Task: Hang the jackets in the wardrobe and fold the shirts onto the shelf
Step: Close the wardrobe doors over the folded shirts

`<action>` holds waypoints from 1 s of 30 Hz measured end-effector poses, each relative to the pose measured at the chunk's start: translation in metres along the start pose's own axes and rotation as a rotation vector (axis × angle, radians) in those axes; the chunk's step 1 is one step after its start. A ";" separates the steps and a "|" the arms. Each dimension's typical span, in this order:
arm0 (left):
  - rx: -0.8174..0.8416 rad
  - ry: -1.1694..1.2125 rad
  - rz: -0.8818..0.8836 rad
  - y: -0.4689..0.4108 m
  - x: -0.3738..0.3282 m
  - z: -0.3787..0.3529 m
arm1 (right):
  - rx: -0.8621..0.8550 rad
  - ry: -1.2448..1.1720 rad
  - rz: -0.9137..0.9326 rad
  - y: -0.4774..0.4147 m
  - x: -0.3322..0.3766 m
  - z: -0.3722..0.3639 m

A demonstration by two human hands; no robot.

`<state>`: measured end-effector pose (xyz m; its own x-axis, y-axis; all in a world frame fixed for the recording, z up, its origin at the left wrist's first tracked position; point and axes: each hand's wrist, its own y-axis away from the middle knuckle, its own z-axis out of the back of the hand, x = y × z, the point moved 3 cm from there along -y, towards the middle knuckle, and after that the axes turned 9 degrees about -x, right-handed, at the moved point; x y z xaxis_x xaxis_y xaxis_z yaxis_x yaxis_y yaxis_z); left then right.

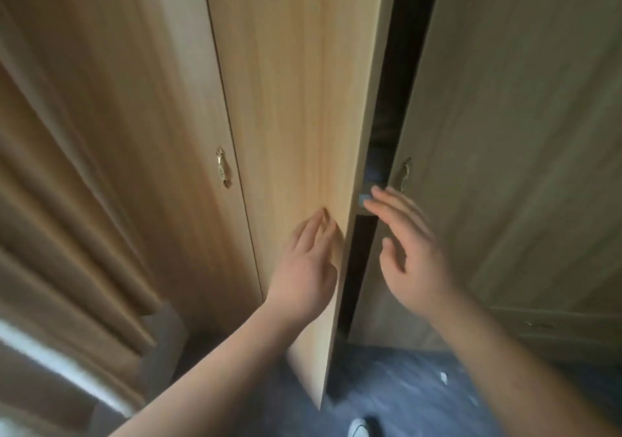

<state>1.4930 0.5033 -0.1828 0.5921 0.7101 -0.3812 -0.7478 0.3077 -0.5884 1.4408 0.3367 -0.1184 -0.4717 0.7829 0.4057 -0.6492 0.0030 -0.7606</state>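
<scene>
- Wardrobe (521, 167) interior shows only as a dark gap beside its ajar door (296, 134); contents too dim to make out
- Left hand (306, 265) flat on that door, fingers straight; right hand (410, 258), blurred, spread wide and holding nothing, before the gap
- Curtain (67, 201) left of the wardrobe

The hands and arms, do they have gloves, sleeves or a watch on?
No. The left hand and right hand are bare: no gloves, rings or watch show. The left forearm and right forearm are bare too, no sleeve in view. The right hand is blurred, so small details there are unclear.
</scene>
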 end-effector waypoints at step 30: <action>0.075 -0.414 0.049 -0.216 0.019 -0.216 | 0.113 0.845 0.522 -0.209 -0.272 -0.026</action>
<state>1.7305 0.3137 -0.2170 0.3960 0.9148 -0.0800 -0.8010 0.3015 -0.5173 1.7203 0.1386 -0.0829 -0.1631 0.8547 -0.4928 -0.5552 -0.4924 -0.6703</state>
